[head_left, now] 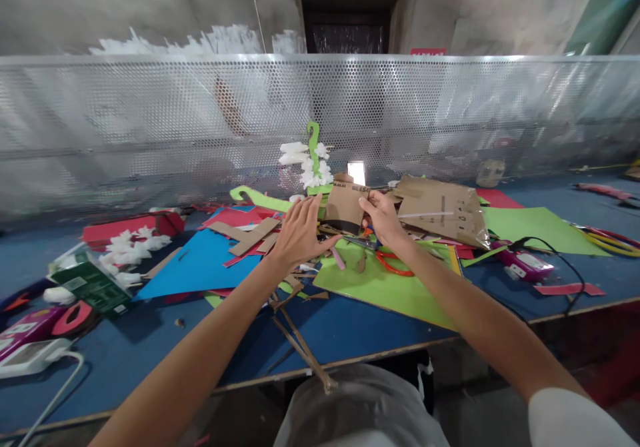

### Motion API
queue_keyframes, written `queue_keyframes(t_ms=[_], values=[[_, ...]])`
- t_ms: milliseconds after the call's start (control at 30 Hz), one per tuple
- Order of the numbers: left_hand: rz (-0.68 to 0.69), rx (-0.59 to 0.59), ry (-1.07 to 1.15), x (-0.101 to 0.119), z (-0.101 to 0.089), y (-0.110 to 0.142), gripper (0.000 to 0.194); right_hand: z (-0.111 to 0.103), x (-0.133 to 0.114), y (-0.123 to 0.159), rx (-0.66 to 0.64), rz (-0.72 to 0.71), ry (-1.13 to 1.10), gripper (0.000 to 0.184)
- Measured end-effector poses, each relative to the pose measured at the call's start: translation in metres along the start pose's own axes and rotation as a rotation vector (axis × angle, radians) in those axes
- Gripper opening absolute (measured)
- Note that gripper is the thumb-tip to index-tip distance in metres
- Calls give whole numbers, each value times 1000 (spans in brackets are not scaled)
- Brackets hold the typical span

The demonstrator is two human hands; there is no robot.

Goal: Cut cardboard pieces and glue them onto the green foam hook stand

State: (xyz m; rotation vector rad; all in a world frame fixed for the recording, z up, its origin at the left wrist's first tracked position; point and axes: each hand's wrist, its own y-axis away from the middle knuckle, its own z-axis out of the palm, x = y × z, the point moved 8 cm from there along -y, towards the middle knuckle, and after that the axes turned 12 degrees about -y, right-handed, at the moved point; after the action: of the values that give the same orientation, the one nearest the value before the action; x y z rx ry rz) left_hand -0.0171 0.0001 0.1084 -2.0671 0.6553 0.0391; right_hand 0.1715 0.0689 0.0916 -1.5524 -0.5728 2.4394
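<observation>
A brown cardboard piece [345, 208] with dark printed letters along its top is upright in front of me. My right hand [383, 217] pinches its right edge between thumb and fingers. Beside its left edge is my left hand [299, 232], open, fingers stretched forward and thumb pointing right; whether the fingertips touch the cardboard, I cannot tell. Below the hands, orange-handled scissors [395, 265] lie on a green sheet [390, 294], the handle partly hidden by my right forearm. Behind the cardboard stands a green strip shape [313, 144] with white flower-like pieces [313, 172] around it.
A larger cardboard sheet [443, 210] lies to the right, a blue sheet [200, 267] to the left, among cardboard scraps. A green box [93, 280] and a power strip [33, 357] are far left. A perforated metal screen [200, 120] runs along the table's [165, 347] back.
</observation>
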Motion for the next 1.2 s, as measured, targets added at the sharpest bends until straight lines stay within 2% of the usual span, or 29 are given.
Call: queue_keyframes(t_ms=[233, 433, 633, 733, 833, 1033, 1200], values=[[18, -1, -35, 3, 1, -1, 103, 0, 2, -2, -17, -3, -6, 40], [83, -17, -38, -5, -2, 2, 104, -12, -1, -4, -25, -27, 49, 41], [133, -63, -89, -30, -11, 6, 71, -19, -4, -9, -30, -71, 100, 41], [186, -113, -109, -32, -8, 8, 55, -22, -3, -11, -30, -82, 115, 43], [191, -130, -128, -31, -7, 8, 49, -25, -3, -12, -10, -86, 126, 44], [164, -143, -109, -44, -9, 7, 51, -26, -1, -12, 6, -21, 71, 48], [172, -194, -98, -58, -7, 12, 52, -16, 1, -4, -54, 87, 63, 57]])
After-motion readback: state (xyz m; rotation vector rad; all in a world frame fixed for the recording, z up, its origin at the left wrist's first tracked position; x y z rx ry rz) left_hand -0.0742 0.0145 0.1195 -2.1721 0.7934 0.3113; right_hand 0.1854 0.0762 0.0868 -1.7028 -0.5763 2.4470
